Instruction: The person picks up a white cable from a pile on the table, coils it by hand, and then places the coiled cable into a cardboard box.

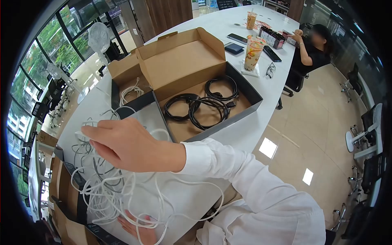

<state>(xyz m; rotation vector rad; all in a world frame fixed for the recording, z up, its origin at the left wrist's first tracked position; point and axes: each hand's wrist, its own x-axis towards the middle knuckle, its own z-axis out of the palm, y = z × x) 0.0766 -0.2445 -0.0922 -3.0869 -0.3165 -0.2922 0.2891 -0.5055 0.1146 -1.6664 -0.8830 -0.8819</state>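
A large tangle of white and grey cables (104, 192) spreads over the left part of the table. Above it, my right hand (126, 143) is closed in a pinch on a white cable, whose pale end shows near the fingertips; the grip itself is partly hidden. My left hand (141, 229) lies low at the tangle's near edge, fingers stretched out, with loops of white cable crossing over it. Just beyond my right hand stands an open box (249, 96) holding several coiled black cables (208, 112). A smaller open box (116, 87) beside it holds a white cable coil (132, 90).
Another open box (67, 192) lies along the left edge of the tangle. Farther up the white table (179, 22) are a drink cup (254, 53), phones (272, 53), a wallet (234, 48) and glasses (270, 70). A person (312, 51) sits at the right side.
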